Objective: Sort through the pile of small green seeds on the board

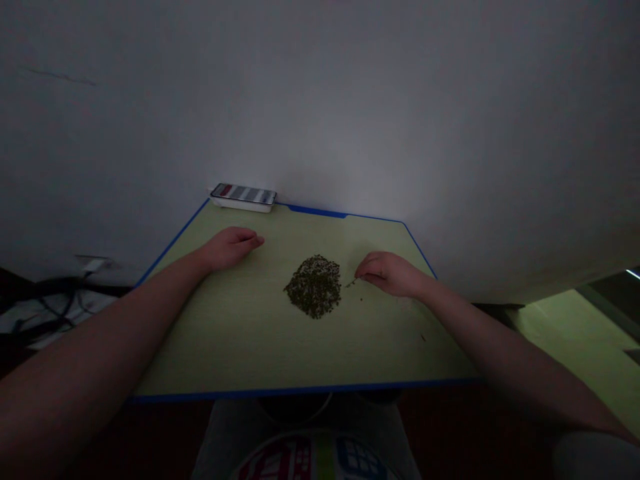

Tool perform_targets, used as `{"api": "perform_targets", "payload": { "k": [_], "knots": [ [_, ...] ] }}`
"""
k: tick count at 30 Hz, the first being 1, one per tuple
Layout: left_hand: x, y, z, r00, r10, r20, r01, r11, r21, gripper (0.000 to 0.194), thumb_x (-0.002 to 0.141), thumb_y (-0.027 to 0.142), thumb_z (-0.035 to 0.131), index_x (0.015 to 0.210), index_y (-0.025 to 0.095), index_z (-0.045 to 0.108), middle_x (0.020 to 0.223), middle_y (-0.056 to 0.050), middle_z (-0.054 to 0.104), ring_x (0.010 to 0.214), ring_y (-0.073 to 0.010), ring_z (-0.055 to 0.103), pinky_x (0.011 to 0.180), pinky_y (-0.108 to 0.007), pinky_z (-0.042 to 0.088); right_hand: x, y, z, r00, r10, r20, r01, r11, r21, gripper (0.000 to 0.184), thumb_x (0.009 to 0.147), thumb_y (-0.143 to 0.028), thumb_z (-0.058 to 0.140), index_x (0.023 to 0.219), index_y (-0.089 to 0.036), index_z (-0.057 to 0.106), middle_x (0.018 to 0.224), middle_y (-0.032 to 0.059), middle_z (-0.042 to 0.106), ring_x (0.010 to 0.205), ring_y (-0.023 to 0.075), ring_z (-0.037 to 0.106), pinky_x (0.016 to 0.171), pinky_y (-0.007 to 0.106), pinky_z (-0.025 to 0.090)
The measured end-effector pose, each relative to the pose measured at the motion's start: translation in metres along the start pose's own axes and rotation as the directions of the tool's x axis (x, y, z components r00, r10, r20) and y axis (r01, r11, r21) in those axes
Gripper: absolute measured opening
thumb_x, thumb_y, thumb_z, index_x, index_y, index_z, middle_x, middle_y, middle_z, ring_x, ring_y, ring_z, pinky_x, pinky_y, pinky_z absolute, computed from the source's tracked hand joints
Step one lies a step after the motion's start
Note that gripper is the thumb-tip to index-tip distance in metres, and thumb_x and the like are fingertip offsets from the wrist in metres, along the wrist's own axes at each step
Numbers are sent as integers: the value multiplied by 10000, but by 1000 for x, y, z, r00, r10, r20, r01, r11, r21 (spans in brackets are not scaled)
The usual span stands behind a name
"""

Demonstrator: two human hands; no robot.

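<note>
A loose pile of small dark greenish grains (314, 287) lies on the middle of the pale table (260, 353); their exact kind is too small to tell. To the left of the pile, my left hand (233, 249) rests on the tabletop, closed, with its fingers curled together and their inside hidden. My right hand (384, 272) is just right of the pile, its fingertips pinched down at the table. A few loose grains (351, 283) lie between those fingertips and the pile. Whatever the pinch may hold is too small to make out.
At the table's back left corner stands a white box with a phone-like slab (245, 194) on top. A wall (320, 113) rises behind the blue-edged table. Dark cables (55, 310) lie beyond the left side. One dark speck (423, 338) sits near the right edge.
</note>
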State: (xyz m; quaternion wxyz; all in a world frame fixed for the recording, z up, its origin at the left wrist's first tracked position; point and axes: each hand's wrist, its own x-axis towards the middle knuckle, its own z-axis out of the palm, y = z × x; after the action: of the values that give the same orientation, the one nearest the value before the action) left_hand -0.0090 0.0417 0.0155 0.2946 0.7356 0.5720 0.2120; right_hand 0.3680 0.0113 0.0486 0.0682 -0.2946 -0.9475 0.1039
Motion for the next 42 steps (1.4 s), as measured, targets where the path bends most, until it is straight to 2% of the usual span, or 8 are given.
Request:
{"api": "perform_targets", "payload": {
  "k": [4, 9, 12, 18, 23, 30, 35, 42],
  "knots": [
    [1, -2, 0, 999, 34, -10, -34, 999, 20, 406, 789, 538, 426, 586, 186, 426, 538, 31, 347, 508, -116, 374, 481, -242, 270, -2, -1, 2, 985, 171, -35, -170, 984, 46, 212, 861, -199, 531, 985, -187, 703, 906, 67, 722, 816, 186, 649, 741, 303, 482],
    [1, -1, 0, 1000, 22, -8, -22, 1000, 14, 399, 784, 535, 435, 585, 188, 419, 538, 33, 345, 504, -117, 372, 480, -245, 278, 4, 8, 5, 880, 463, -102, -433, 873, 222, 323, 789, -148, 580, 1106, -157, 641, 833, 46, 711, 722, 155, 644, 678, 265, 479],
    [-1, 2, -1, 1000, 18, 3, -18, 1000, 7, 398, 787, 532, 433, 583, 192, 405, 530, 33, 338, 499, -120, 372, 481, -250, 282, 9, 12, 9, 839, 540, -75, -512, 828, 228, 305, 750, -128, 590, 1049, -150, 647, 780, 39, 694, 681, 151, 627, 638, 256, 465],
    [-2, 6, -1, 1000, 13, 2, -13, 1000, 22, 394, 787, 526, 424, 584, 189, 411, 537, 28, 347, 504, -120, 374, 485, -250, 284, 3, 4, 17, 843, 538, 6, -527, 821, 219, 285, 691, -89, 573, 960, -136, 652, 709, 28, 667, 595, 136, 587, 554, 235, 423],
    [0, 3, 0, 1000, 16, -11, -15, 999, 38, 395, 789, 523, 425, 585, 185, 410, 535, 29, 340, 514, -116, 371, 495, -245, 279, -5, -11, 20, 852, 520, 55, -517, 820, 245, 265, 689, -104, 565, 936, -150, 651, 667, 5, 648, 571, 128, 567, 553, 231, 415],
    [-2, 7, -1, 1000, -10, -5, 10, 1000, 17, 388, 778, 522, 432, 583, 189, 406, 527, 31, 336, 502, -116, 358, 485, -247, 271, -4, -28, 18, 864, 500, 52, -499, 840, 211, 266, 681, -82, 551, 916, -154, 653, 687, 14, 653, 594, 132, 570, 568, 237, 405],
    [-2, 7, -1, 1000, 6, -10, -5, 999, 35, 395, 782, 526, 431, 577, 192, 383, 522, 31, 325, 504, -116, 355, 485, -247, 261, -7, -39, 18, 852, 521, 62, -522, 831, 190, 289, 686, -84, 556, 949, -151, 657, 690, 17, 645, 589, 131, 563, 552, 238, 397],
    [-2, 6, -1, 1000, -11, 6, 11, 1000, 16, 387, 781, 523, 430, 585, 190, 403, 520, 32, 331, 492, -115, 360, 478, -249, 271, -7, -42, 20, 852, 523, 4, -514, 837, 189, 298, 690, -83, 556, 957, -162, 661, 708, 11, 651, 613, 130, 569, 576, 235, 408]
  ]
}}
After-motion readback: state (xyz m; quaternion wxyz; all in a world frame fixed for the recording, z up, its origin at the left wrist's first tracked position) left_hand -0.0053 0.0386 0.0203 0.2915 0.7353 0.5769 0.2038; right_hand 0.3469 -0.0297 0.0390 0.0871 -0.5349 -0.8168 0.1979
